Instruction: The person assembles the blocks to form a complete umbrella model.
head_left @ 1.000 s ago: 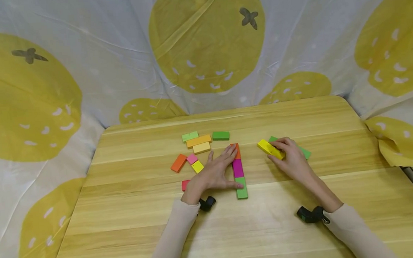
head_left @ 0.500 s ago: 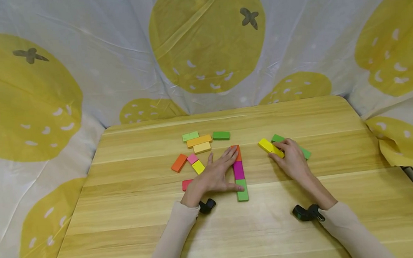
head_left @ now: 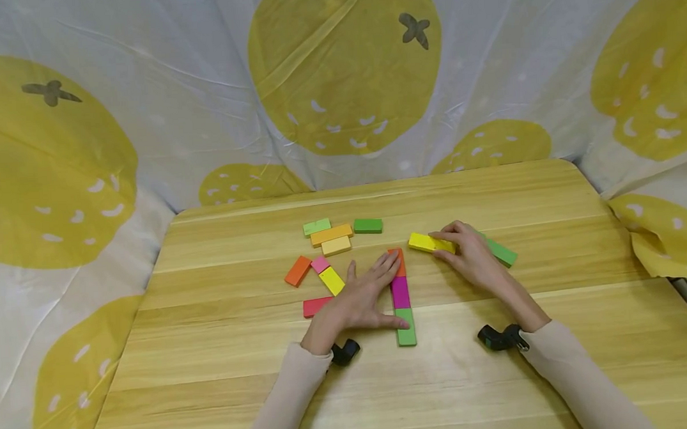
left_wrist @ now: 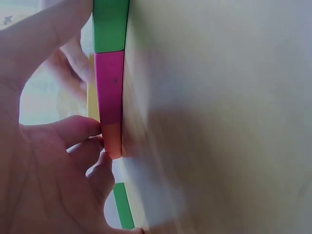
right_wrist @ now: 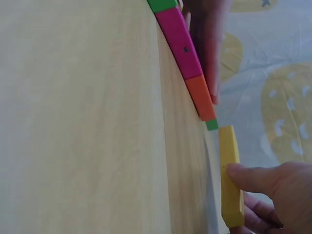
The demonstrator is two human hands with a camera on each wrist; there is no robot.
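My left hand (head_left: pixel 361 297) spreads over a straight row of wooden blocks. Its fingertips touch the orange block (right_wrist: pixel 199 97) at the far end, and its thumb lies on the light green block (head_left: pixel 405 336) at the near end. Between those two sits a magenta block (left_wrist: pixel 109 87). To the right of the row, my right hand (head_left: pixel 473 255) pinches a long yellow block (right_wrist: pixel 230 180) between thumb and fingers. One end of that block points toward the row's far end, with a gap between them. Another green block (head_left: pixel 500 251) lies partly hidden behind the right hand.
Farther back lie a dark green block (head_left: pixel 368 226), a light green block (head_left: pixel 317 226), an amber block (head_left: pixel 331 235) and a cream block (head_left: pixel 336 246). Left of my left hand are orange (head_left: pixel 297 271), pink (head_left: pixel 319 264), yellow (head_left: pixel 332 281) and red (head_left: pixel 316 306) blocks.
The row under my left hand has slid a little toward me and slightly right. My right hand has carried the yellow block leftward, closer to the row, and turned it more sideways.
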